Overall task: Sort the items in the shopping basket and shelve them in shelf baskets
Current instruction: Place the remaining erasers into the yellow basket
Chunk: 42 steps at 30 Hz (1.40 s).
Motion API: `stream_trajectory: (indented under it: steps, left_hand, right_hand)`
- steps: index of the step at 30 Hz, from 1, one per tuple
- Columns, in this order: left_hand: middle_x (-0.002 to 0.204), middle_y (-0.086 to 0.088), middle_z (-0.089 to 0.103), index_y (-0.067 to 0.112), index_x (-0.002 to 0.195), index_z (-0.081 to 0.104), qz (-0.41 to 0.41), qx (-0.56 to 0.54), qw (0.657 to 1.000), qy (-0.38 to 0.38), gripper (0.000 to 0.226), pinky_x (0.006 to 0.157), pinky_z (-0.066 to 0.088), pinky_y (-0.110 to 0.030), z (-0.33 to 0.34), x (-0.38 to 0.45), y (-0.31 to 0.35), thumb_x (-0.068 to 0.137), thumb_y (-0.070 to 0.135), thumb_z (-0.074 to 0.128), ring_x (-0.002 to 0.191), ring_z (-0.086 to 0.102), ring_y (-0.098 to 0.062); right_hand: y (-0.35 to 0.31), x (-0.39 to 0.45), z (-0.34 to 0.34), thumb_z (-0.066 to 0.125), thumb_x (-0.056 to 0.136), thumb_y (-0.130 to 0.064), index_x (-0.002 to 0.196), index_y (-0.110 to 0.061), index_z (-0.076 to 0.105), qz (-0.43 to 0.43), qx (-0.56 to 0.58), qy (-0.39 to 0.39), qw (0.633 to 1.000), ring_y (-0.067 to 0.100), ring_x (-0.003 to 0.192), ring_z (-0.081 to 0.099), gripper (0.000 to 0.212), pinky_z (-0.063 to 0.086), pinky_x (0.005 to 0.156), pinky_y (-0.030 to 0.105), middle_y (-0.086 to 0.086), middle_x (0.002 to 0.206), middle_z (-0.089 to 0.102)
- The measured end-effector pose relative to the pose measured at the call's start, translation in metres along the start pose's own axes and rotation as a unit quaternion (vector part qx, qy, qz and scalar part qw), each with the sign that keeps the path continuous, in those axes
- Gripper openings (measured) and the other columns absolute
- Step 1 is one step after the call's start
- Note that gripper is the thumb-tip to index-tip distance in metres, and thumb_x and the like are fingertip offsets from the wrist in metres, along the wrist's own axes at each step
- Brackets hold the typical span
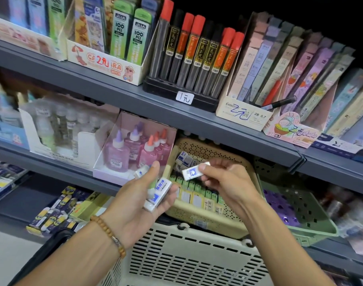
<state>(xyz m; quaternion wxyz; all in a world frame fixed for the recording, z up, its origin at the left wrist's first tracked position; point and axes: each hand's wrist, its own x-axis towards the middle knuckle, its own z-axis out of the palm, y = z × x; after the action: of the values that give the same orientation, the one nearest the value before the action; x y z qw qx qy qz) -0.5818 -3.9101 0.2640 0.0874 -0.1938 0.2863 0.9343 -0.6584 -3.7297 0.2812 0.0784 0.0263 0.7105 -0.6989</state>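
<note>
Left hand (139,201) grips erasers (159,193), right hand (223,182) pinches 1 eraser (194,171) w/ beige shelf basket (209,220) behind.

So I'm facing these dark grey metal shelves (114,93). Top one carries a white cardboard box of green lead refill packs (106,62), a black plastic rack of red- and black-capped lead tubes (180,93), and a cream cardboard box of pastel lead cases (244,115). Below that sits a pale pink cardboard tray of glitter glue bottles (112,172), right beside a beige perforated plastic basket (207,149), then a green perforated plastic basket (312,228).
</note>
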Motion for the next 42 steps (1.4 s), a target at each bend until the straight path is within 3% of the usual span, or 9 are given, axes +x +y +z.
stream_trajectory:
  steps: [5,11,15,22,27,31,34,38,42]
  left_hand:
    - [0.065,-0.025,0.067,0.002,0.093,0.053,-0.012,-0.018,1.0,-0.022,0.007,0.052,0.058,-0.03,-0.001,0.0,0.007,0.087,0.004,0.056,0.069,0.067,-0.032]
    - [0.093,-0.031,0.069,-0.006,0.106,0.055,0.018,0.041,0.997,-0.055,0.021,0.061,0.061,-0.034,-0.003,0.002,0.008,0.085,-0.006,0.059,0.081,0.073,-0.032]
    - [0.107,-0.031,0.067,-0.007,0.117,0.055,0.053,0.045,0.997,-0.045,0.036,0.062,0.061,-0.033,-0.008,0.005,0.009,0.082,-0.007,0.062,0.091,0.072,-0.035]
    - [0.11,-0.031,0.066,-0.011,0.113,0.055,0.098,0.014,0.993,-0.07,0.037,0.075,0.06,-0.045,-0.005,0.004,0.009,0.079,0.0,0.064,0.096,0.069,-0.039]
    - [0.087,-0.019,0.069,0.005,0.086,0.067,0.13,0.056,0.989,-0.051,0.011,0.068,0.06,-0.041,-0.006,0.0,0.008,0.075,0.001,0.066,0.083,0.07,-0.036]
    - [0.069,-0.009,0.069,0.019,0.056,0.073,0.148,0.102,0.982,-0.052,0.029,0.057,0.058,-0.032,-0.005,-0.002,0.009,0.074,-0.002,0.067,0.065,0.069,-0.023]
    - [0.085,-0.013,0.074,0.014,0.071,0.074,0.145,0.124,0.981,-0.039,0.015,0.071,0.058,-0.033,-0.007,-0.003,0.009,0.069,-0.001,0.071,0.081,0.073,-0.021]
    - [0.095,-0.017,0.074,0.002,0.099,0.063,0.093,0.113,0.989,-0.006,0.025,0.059,0.059,-0.028,-0.013,0.0,0.008,0.076,-0.007,0.07,0.082,0.074,-0.029]
    - [0.105,-0.024,0.069,-0.006,0.112,0.056,0.048,0.068,0.996,-0.03,0.035,0.067,0.061,-0.035,-0.01,0.002,0.006,0.079,-0.013,0.064,0.085,0.073,-0.035]
  right_hand:
    - [0.017,0.069,-0.002,0.073,0.083,0.0,0.086,-0.004,0.071,0.011,-0.079,0.107,0.991,0.015,0.046,0.055,0.005,0.049,0.05,0.027,0.013,0.066,0.071]
    - [0.026,0.114,0.007,0.056,0.096,-0.005,0.098,-0.012,0.068,0.029,-0.157,0.072,0.984,0.014,0.069,0.073,0.014,0.061,0.071,0.033,0.008,0.085,0.074]
    - [0.006,0.077,0.02,0.061,0.095,-0.034,0.087,-0.033,0.065,-0.042,-0.24,0.089,0.966,0.01,0.075,0.072,0.009,0.059,0.078,0.029,-0.008,0.076,0.073]
    - [0.002,-0.04,0.055,0.081,0.074,-0.034,0.107,-0.03,0.067,-0.169,-0.231,-0.172,0.943,0.013,0.06,0.059,0.037,0.049,0.054,0.026,-0.003,0.08,0.066]
    - [0.006,-0.046,0.065,0.077,0.08,-0.001,0.103,-0.013,0.062,-0.096,-0.151,-0.15,0.972,0.018,0.058,0.058,0.031,0.046,0.05,0.03,0.01,0.084,0.064]
    - [0.01,-0.045,0.062,0.073,0.083,-0.001,0.098,-0.01,0.062,-0.069,-0.103,-0.141,0.982,0.013,0.052,0.06,0.021,0.048,0.046,0.023,0.006,0.073,0.064]
    - [0.008,-0.023,0.044,0.067,0.088,0.001,0.095,-0.008,0.064,-0.065,-0.06,-0.099,0.991,0.013,0.051,0.06,0.012,0.047,0.045,0.02,0.007,0.068,0.067]
    - [0.014,0.034,0.013,0.064,0.09,0.0,0.096,-0.01,0.064,-0.01,-0.074,0.068,0.995,0.012,0.046,0.059,0.012,0.053,0.049,0.023,0.006,0.058,0.069]
    - [0.028,0.086,-0.002,0.062,0.091,0.001,0.091,-0.012,0.066,0.043,-0.12,0.119,0.985,0.017,0.049,0.067,0.014,0.06,0.062,0.034,0.008,0.059,0.071]
